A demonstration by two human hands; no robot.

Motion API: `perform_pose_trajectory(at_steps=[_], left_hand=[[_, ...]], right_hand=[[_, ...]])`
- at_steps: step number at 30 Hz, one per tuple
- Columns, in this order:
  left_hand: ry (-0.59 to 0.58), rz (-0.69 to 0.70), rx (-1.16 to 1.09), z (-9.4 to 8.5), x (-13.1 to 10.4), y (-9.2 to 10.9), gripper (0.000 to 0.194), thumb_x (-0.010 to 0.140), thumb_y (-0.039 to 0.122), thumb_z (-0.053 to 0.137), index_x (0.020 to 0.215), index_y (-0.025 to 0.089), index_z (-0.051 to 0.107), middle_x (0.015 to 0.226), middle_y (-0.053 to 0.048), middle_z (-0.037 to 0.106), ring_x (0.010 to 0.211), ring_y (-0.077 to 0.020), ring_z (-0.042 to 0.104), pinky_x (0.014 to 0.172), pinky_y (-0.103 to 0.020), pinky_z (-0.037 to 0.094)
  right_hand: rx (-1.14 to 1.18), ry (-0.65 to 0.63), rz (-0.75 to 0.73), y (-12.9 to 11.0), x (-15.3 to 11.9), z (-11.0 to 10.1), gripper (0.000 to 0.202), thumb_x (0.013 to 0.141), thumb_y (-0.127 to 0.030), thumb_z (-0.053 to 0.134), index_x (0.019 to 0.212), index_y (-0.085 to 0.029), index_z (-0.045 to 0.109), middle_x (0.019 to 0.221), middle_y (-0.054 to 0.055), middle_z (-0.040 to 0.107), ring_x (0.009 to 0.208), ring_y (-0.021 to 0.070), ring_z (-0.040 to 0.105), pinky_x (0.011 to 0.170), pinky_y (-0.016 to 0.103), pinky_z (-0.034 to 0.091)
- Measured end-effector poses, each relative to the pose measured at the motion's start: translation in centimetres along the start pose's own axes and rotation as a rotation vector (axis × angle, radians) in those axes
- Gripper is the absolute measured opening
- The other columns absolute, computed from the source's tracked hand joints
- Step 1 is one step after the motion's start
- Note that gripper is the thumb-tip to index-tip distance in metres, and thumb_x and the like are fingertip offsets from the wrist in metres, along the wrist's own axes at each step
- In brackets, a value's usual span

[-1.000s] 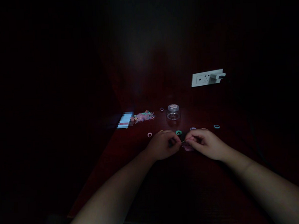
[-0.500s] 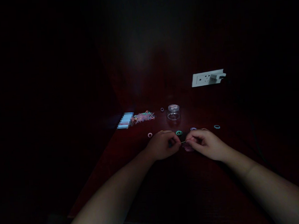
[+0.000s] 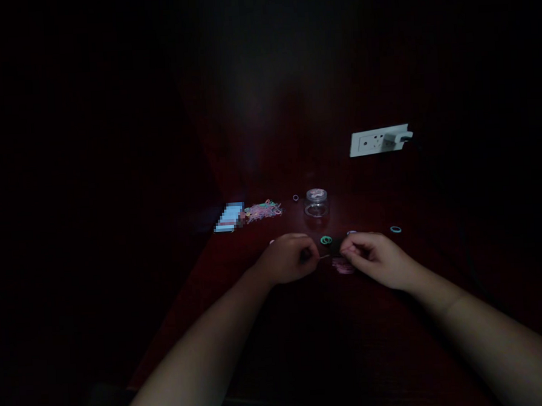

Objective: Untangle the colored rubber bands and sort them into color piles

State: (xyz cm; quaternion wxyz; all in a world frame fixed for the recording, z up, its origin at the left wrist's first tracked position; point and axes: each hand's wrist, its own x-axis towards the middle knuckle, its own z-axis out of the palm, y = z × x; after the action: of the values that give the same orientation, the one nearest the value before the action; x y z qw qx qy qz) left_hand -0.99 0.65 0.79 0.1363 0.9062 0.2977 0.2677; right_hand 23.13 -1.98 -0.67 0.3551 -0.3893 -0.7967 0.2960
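My left hand (image 3: 290, 259) is closed in a pinch on a thin, pale elastic hair band (image 3: 325, 256), whose end sticks out to the right of the fingertips. A short gap away, my right hand (image 3: 377, 258) is also pinched closed; whatever is between its fingertips is hidden. Below the right fingers lies a small bunch of pink hair bands (image 3: 342, 266). Green hair bands (image 3: 326, 240) lie between and just beyond both hands. A purple band (image 3: 351, 232) shows partly behind the right hand, and a pink one (image 3: 272, 242) is mostly covered by the left.
A clear lidded jar (image 3: 316, 205) stands farther back on the dark red table (image 3: 198, 291). Left of it are a mixed pile of coloured hair bands (image 3: 263, 211) and a lit phone (image 3: 229, 217). A blue band (image 3: 395, 229) lies at right; a socket (image 3: 379, 140) is on the wall.
My hands have moved apart, the left one going left. The thin band stretched between them before now shows only at my left fingertips. The view has shifted slightly.
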Motion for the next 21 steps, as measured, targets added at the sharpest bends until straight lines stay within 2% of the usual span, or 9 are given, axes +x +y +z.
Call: perform_pose_trajectory(at_steps=[3, 6, 9, 15, 21], left_hand=[[-0.038, -0.029, 0.061, -1.9, -0.2, -1.8, 0.008, 0.08, 0.018, 0.062, 0.08, 0.019, 0.07, 0.082, -0.001, 0.067, 0.08, -0.014, 0.061, 0.077, -0.027, 0.047], [-0.061, -0.194, 0.083, -4.0, -0.9, -3.7, 0.011, 0.081, 0.022, 0.063, 0.078, 0.019, 0.074, 0.086, -0.003, 0.068, 0.078, -0.0144, 0.062, 0.073, -0.027, 0.047], [-0.158, -0.308, 0.074, -5.5, -1.6, -4.8, 0.01, 0.077, 0.024, 0.067, 0.078, 0.02, 0.077, 0.088, -0.004, 0.068, 0.077, -0.0149, 0.062, 0.073, -0.027, 0.047], [-0.304, -0.432, 0.005, -6.3, -2.4, -4.4, 0.012, 0.07, 0.026, 0.071, 0.078, 0.021, 0.079, 0.084, -0.002, 0.069, 0.077, -0.0141, 0.063, 0.07, -0.023, 0.045], [-0.383, -0.496, -0.005, -6.5, -2.7, -4.7, 0.014, 0.066, 0.027, 0.07, 0.077, 0.023, 0.079, 0.074, 0.0, 0.073, 0.069, -0.0133, 0.063, 0.062, -0.021, 0.042]], right_hand=[[0.025, 0.006, 0.018, -0.1, 0.0, 0.0, 0.027, 0.092, -0.04, 0.058, 0.076, -0.019, 0.058, 0.062, 0.0, 0.058, 0.058, 0.0131, 0.058, 0.054, 0.024, 0.048], [0.116, -0.02, 0.04, -0.4, 0.0, 0.1, 0.029, 0.09, -0.044, 0.06, 0.076, -0.019, 0.057, 0.064, 0.001, 0.061, 0.061, 0.015, 0.063, 0.056, 0.027, 0.053], [0.136, -0.013, 0.039, -0.7, 0.1, 0.1, 0.031, 0.088, -0.046, 0.061, 0.073, -0.02, 0.056, 0.062, 0.0, 0.058, 0.062, 0.0155, 0.064, 0.058, 0.028, 0.055], [0.086, 0.01, 0.04, -0.6, 0.1, 0.1, 0.031, 0.089, -0.046, 0.06, 0.074, -0.019, 0.056, 0.06, -0.002, 0.053, 0.058, 0.0135, 0.06, 0.057, 0.026, 0.054], [0.042, 0.01, 0.017, -0.2, 0.1, 0.0, 0.028, 0.09, -0.042, 0.059, 0.074, -0.019, 0.057, 0.06, -0.001, 0.055, 0.058, 0.0135, 0.059, 0.055, 0.025, 0.05]])
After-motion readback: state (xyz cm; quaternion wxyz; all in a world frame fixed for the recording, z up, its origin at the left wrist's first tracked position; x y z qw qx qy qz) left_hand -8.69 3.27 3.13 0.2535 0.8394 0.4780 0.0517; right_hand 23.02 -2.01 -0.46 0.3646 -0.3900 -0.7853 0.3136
